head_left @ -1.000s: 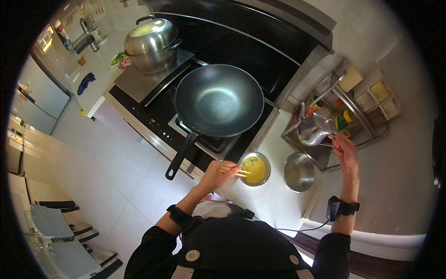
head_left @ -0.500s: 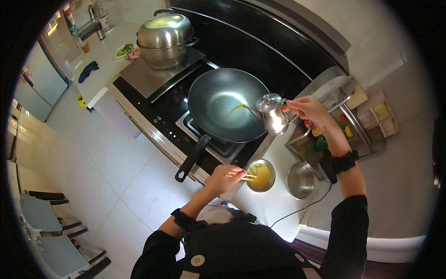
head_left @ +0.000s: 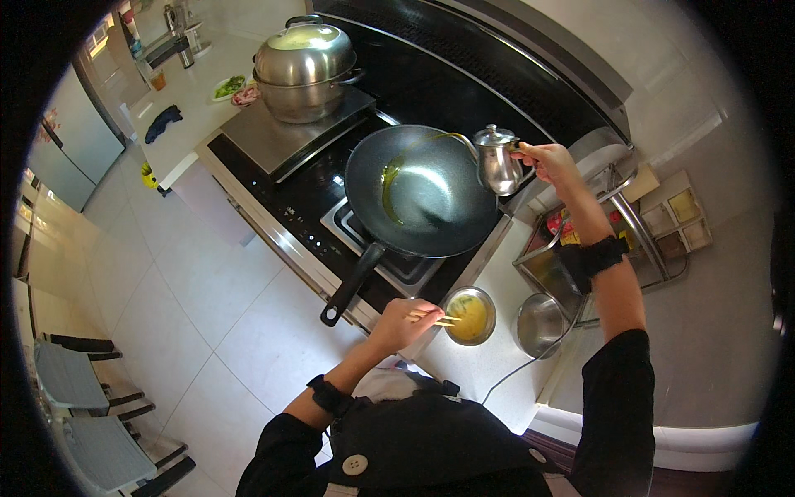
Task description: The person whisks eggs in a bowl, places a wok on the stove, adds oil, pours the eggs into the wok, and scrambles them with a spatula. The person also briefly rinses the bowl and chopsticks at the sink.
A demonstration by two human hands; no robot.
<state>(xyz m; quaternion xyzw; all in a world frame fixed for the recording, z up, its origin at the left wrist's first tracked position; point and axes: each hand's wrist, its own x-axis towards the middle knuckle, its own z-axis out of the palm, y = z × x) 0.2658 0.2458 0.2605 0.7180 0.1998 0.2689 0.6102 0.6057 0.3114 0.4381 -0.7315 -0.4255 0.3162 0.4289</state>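
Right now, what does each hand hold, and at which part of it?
The right hand holds a small metal oil pot by its handle, tilted over the wok. The left hand holds chopsticks near their upper ends, tips over the bowl of beaten egg.

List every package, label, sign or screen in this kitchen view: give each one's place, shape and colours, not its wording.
Red and yellow packet: in the wire rack right of the stove, partly hidden by the right forearm.
Control strip: along the black cooktop's front edge, a thin row of small pale marks.
No signs visible.
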